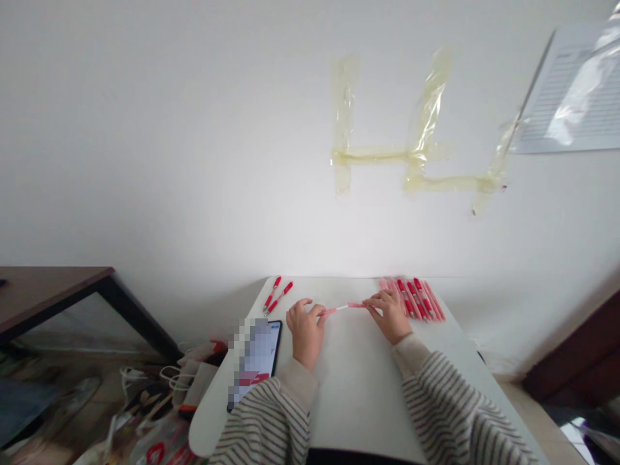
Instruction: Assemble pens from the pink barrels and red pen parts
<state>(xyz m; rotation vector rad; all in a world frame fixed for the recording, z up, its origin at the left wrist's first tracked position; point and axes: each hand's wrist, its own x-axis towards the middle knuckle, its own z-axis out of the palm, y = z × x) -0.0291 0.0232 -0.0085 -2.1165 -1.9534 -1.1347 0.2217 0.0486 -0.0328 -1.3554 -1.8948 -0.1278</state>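
Note:
Over the far part of a white table (358,387), my left hand (305,329) pinches one end of a thin pink and white pen part (341,308). My right hand (390,315) pinches its other end. The part runs level between the two hands. Both hands have their fingers closed on it. Right of my right hand lies a row of several red pens (416,298), side by side at the table's far right. Two more red pens (278,294) lie at the far left, apart from my left hand.
A phone (256,365) with a lit screen lies on the table's left edge. A dark wooden desk (53,294) stands to the left, with cables and clutter (155,400) on the floor below. A white wall carries strips of tape (416,155) and a paper sheet (571,97).

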